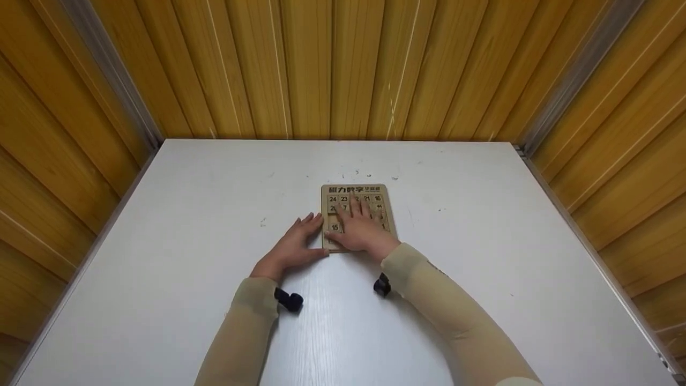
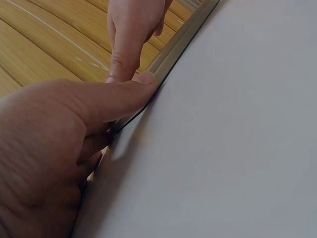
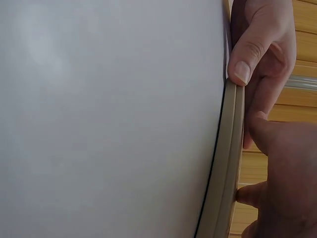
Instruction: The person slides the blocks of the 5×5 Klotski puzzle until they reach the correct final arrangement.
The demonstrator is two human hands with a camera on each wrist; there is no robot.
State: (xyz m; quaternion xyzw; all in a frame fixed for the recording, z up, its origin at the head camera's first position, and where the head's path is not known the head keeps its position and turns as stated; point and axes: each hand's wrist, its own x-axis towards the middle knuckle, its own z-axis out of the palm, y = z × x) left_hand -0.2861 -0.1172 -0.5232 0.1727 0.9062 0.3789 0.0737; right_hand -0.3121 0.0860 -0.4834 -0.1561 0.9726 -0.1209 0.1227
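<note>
A wooden sliding number puzzle (image 1: 327, 244) lies flat on the white table, with numbered tiles in its frame and dark characters along the far edge. My left hand (image 1: 289, 248) holds it by the near left corner, thumb at the near edge and fingers along the left side. In the right wrist view, that thumb (image 3: 242, 72) presses on the corner of the frame (image 3: 230, 129). My right hand (image 1: 364, 230) is spread over the tiles with fingertips touching them, and it hides many of the numbers. One fingertip of it meets the puzzle in the left wrist view.
The white table (image 1: 214, 182) reaches back to a yellow wood-plank wall (image 1: 311, 69), with similar walls on both sides. Small dark marks (image 1: 368, 175) dot the surface beyond the puzzle. Each wrist wears a black camera, one by the left sleeve (image 1: 252, 300).
</note>
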